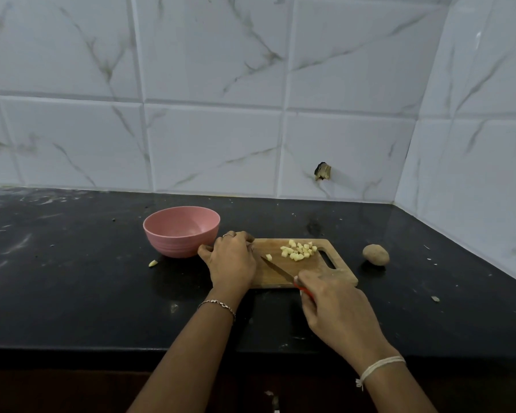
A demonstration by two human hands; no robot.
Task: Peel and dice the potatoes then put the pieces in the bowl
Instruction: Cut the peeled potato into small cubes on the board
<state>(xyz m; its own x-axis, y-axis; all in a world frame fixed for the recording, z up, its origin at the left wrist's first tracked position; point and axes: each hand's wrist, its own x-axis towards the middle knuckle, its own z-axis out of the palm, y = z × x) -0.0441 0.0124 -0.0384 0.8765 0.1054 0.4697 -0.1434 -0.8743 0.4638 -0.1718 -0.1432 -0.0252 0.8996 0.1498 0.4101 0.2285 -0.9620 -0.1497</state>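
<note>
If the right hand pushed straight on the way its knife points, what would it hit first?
Most likely the left hand, just past the knife tip on the cutting board; a lone potato cube lies beside that line.

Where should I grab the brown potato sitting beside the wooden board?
Come from above and grip the potato across its narrow middle. It lies on its long side on the counter, apart from the cutting board, so top and flanks are free.
</note>
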